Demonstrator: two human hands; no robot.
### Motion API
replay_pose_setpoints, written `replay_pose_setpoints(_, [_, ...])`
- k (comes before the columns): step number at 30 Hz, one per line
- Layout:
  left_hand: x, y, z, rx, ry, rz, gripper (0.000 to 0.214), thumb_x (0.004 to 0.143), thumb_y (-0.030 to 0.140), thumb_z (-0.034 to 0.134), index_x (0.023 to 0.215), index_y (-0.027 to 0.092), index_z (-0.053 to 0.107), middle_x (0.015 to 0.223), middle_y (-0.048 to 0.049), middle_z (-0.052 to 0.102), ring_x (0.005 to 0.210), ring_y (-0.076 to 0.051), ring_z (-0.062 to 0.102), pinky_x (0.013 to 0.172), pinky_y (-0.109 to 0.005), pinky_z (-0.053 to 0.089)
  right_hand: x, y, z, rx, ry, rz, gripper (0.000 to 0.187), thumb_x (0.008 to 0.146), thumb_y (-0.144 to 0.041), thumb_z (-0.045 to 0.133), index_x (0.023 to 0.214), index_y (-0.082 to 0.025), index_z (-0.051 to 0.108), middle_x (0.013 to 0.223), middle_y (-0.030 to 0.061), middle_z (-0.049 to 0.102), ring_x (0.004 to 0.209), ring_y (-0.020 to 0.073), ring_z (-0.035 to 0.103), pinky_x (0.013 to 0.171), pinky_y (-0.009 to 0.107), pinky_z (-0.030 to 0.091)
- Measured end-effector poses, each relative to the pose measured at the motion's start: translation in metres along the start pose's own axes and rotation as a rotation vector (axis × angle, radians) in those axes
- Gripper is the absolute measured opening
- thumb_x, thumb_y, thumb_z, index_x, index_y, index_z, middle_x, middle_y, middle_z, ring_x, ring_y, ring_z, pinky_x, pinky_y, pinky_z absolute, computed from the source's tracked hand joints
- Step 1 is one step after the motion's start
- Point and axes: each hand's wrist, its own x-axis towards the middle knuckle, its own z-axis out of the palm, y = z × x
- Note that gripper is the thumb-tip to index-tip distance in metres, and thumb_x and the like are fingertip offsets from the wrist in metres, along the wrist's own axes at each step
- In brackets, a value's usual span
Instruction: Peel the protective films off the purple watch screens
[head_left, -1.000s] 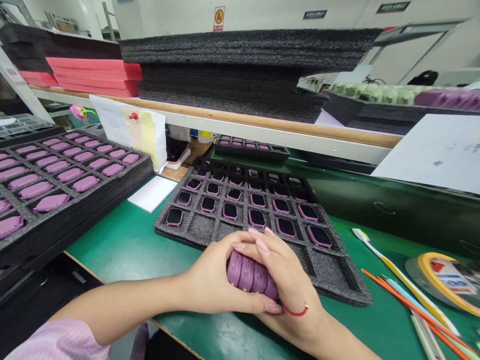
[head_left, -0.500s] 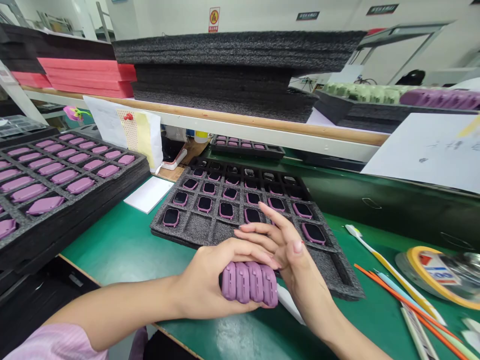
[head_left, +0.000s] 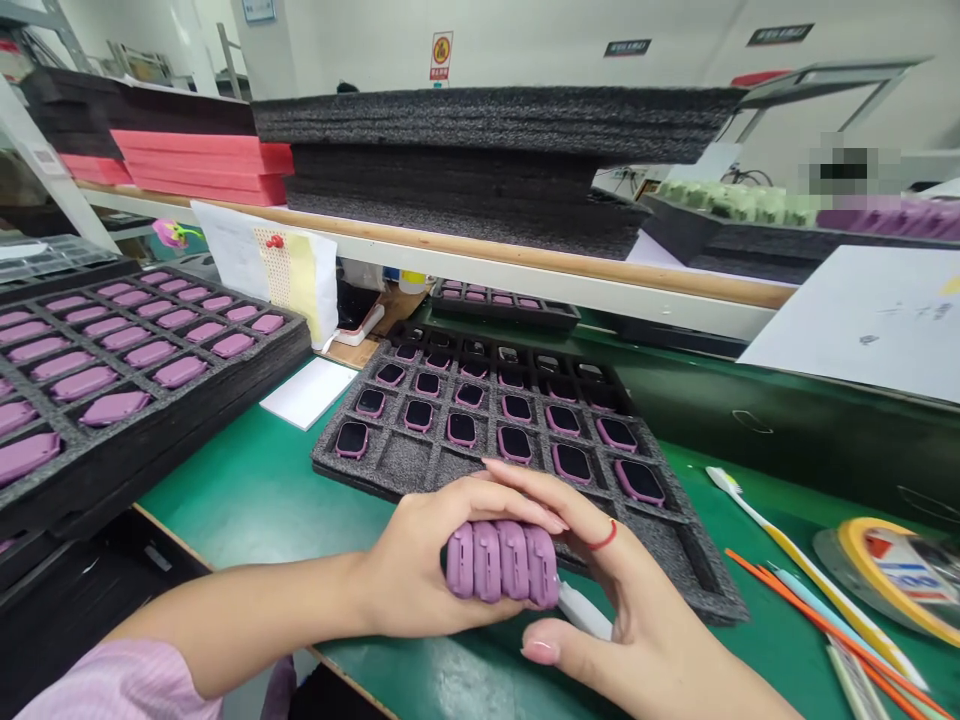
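My left hand [head_left: 427, 570] is closed round a row of several purple watch cases [head_left: 501, 560], held edge-on just above the green mat near the front edge. My right hand [head_left: 630, 620] lies beside them on the right, fingers curved and touching the row's far end, with a thin red ring on one finger. A small white piece [head_left: 589, 612] pokes out under the right palm; whether it is gripped is hidden. Right behind both hands lies a grey foam tray [head_left: 420, 465] with purple cases in most of its pockets, screens up.
A stack of foam trays [head_left: 150, 400] filled with purple case backs stands at the left. A white pad [head_left: 309, 390] lies between the trays. At the right lie a toothbrush [head_left: 787, 540], orange sticks [head_left: 825, 625] and a tape roll [head_left: 892, 575]. Foam sheets fill the shelf [head_left: 525, 250] behind.
My right hand lifted off the purple cases, spread its fingers, then came down low at their right end. My left hand kept hold of the row throughout.
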Motion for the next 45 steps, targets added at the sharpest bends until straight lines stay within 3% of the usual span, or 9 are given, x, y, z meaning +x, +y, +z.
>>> replay_pose_setpoints(5, [-0.001, 0.001, -0.001, -0.003, -0.019, 0.014, 0.050, 0.077, 0.020, 0.081, 0.123, 0.021, 0.060, 0.121, -0.0084, 0.074, 0.115, -0.022, 0.071, 0.103, -0.034, 0.054, 0.004, -0.006, -0.006, 0.034, 0.033, 0.037, 0.061, 0.086, -0.050, 0.073, 0.142, -0.038, 0.052, 0.135, 0.0072, 0.068, 0.118, 0.0269, 0.071, 0.093, 0.035, 0.062])
replay_pose_setpoints(8, [-0.002, 0.002, 0.000, -0.014, 0.008, -0.034, 0.048, 0.077, 0.017, 0.080, 0.121, 0.021, 0.060, 0.121, -0.0097, 0.074, 0.117, -0.025, 0.070, 0.105, -0.036, 0.053, 0.007, -0.011, -0.006, 0.087, 0.103, 0.100, 0.041, 0.088, -0.040, 0.073, 0.127, -0.034, 0.058, 0.120, 0.0050, 0.072, 0.087, 0.0177, 0.078, 0.076, 0.025, 0.065])
replay_pose_setpoints(12, [-0.001, 0.006, 0.001, -0.025, 0.053, -0.167, 0.049, 0.072, 0.021, 0.084, 0.116, 0.019, 0.063, 0.112, -0.0111, 0.075, 0.105, -0.026, 0.073, 0.098, -0.038, 0.057, 0.011, -0.013, -0.006, 0.205, 0.176, 0.130, 0.026, 0.083, -0.034, 0.079, 0.097, -0.029, 0.058, 0.094, -0.0022, 0.063, 0.060, 0.0082, 0.065, 0.057, 0.018, 0.060])
replay_pose_setpoints(16, [0.000, 0.006, 0.003, -0.107, 0.038, -0.200, 0.048, 0.070, 0.020, 0.086, 0.113, 0.019, 0.065, 0.113, -0.0110, 0.075, 0.103, -0.024, 0.073, 0.095, -0.037, 0.057, 0.011, -0.012, -0.005, 0.323, 0.165, 0.201, 0.023, 0.082, -0.033, 0.079, 0.087, -0.027, 0.057, 0.084, -0.0032, 0.051, 0.063, 0.0099, 0.059, 0.057, 0.021, 0.058])
replay_pose_setpoints(21, [0.002, 0.004, 0.001, -0.180, 0.042, -0.236, 0.046, 0.068, 0.019, 0.089, 0.110, 0.019, 0.070, 0.112, -0.0085, 0.076, 0.105, -0.023, 0.071, 0.100, -0.037, 0.054, 0.011, -0.011, -0.002, 0.358, 0.182, 0.220, 0.029, 0.084, -0.035, 0.076, 0.070, -0.022, 0.055, 0.078, -0.0022, 0.048, 0.064, 0.0097, 0.054, 0.058, 0.019, 0.055])
replay_pose_setpoints(26, [0.004, 0.006, 0.000, -0.166, 0.057, -0.306, 0.047, 0.068, 0.020, 0.089, 0.112, 0.021, 0.072, 0.112, -0.0063, 0.076, 0.104, -0.021, 0.071, 0.100, -0.034, 0.053, 0.013, -0.008, 0.002, 0.393, 0.246, 0.212, 0.027, 0.078, -0.038, 0.083, 0.070, -0.022, 0.062, 0.075, -0.0014, 0.052, 0.064, 0.0102, 0.056, 0.056, 0.018, 0.055])
replay_pose_setpoints(36, [0.004, 0.005, 0.000, -0.169, 0.015, -0.077, 0.042, 0.074, 0.003, 0.075, 0.112, 0.022, 0.072, 0.125, -0.0081, 0.074, 0.118, -0.024, 0.070, 0.106, -0.038, 0.053, 0.005, -0.003, -0.001, 0.292, 0.208, 0.046, 0.014, 0.078, -0.029, 0.085, 0.076, -0.024, 0.072, 0.067, -0.0011, 0.072, 0.062, 0.0128, 0.069, 0.063, 0.019, 0.060])
replay_pose_setpoints(39, [0.005, 0.007, 0.000, -0.180, 0.014, -0.091, 0.042, 0.071, 0.004, 0.080, 0.109, 0.021, 0.073, 0.126, -0.0097, 0.074, 0.116, -0.025, 0.071, 0.104, -0.037, 0.055, 0.008, -0.005, -0.002, 0.263, 0.187, 0.038, 0.014, 0.077, -0.028, 0.086, 0.074, -0.024, 0.072, 0.064, -0.0017, 0.072, 0.059, 0.0118, 0.069, 0.062, 0.018, 0.059])
replay_pose_setpoints(45, [0.000, 0.002, 0.003, -0.319, 0.107, -0.174, 0.066, 0.055, 0.000, 0.091, 0.111, 0.024, 0.068, 0.122, -0.0059, 0.076, 0.112, -0.022, 0.072, 0.101, -0.031, 0.055, 0.010, -0.009, -0.002, 0.246, 0.180, 0.039, 0.012, 0.082, -0.024, 0.079, 0.073, -0.024, 0.071, 0.063, -0.0033, 0.070, 0.057, 0.0088, 0.067, 0.061, 0.013, 0.057])
